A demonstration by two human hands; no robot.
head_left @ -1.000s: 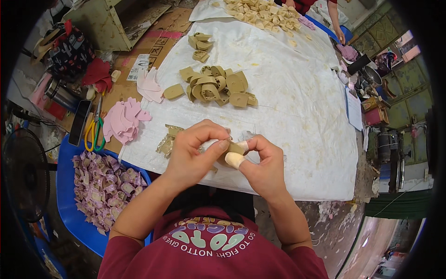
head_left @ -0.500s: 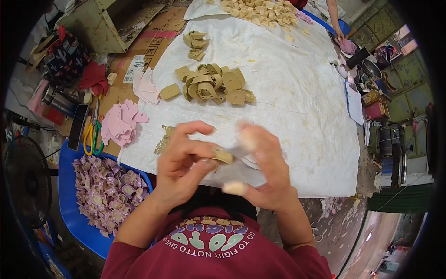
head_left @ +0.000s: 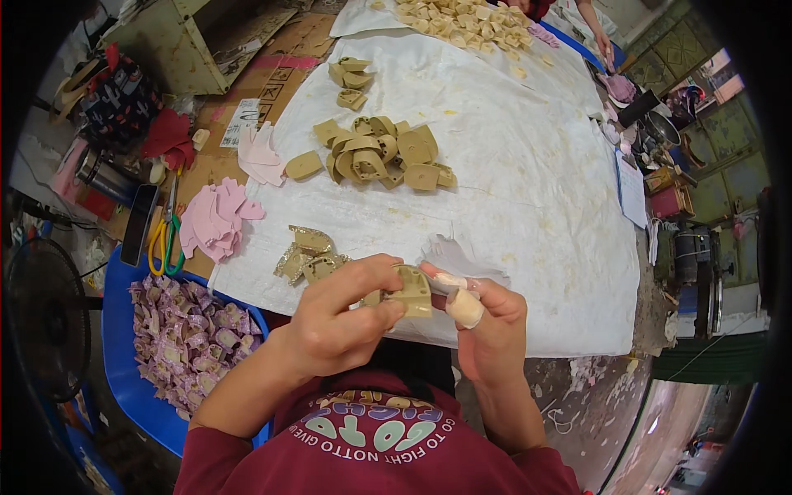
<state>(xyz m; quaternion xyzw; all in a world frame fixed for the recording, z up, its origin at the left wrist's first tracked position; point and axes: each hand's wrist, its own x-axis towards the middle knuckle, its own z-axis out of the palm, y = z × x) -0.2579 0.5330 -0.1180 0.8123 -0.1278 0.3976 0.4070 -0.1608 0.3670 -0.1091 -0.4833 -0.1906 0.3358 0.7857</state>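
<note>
My left hand (head_left: 342,322) pinches a tan heel piece (head_left: 417,299) between thumb and fingers, above the near edge of the cloth-covered table. Its curved face and a row of small holes show. My right hand (head_left: 493,330), with wraps on the thumb and a fingertip, is closed just right of the heel piece; what lies between its fingers is hard to make out. Behind it are thin grey cut pieces (head_left: 466,260) on the cloth. Several gold-glitter heel pieces (head_left: 309,252) lie beyond my left hand, and a pile of plain tan heel pieces (head_left: 367,153) sits farther back.
At left a blue tub (head_left: 124,363) holds many purple glittery pieces. Pink cut pieces (head_left: 216,219), scissors (head_left: 171,231) and a phone (head_left: 140,223) lie beside the cloth. Pale pieces (head_left: 470,25) are heaped at the far end, where another person's hand (head_left: 602,41) reaches in.
Both hands have lowered slightly, with the right shifting rightward. The heel piece is turned so its holes show. The grey pieces and the gold-glitter pieces are now less covered by my hands.
</note>
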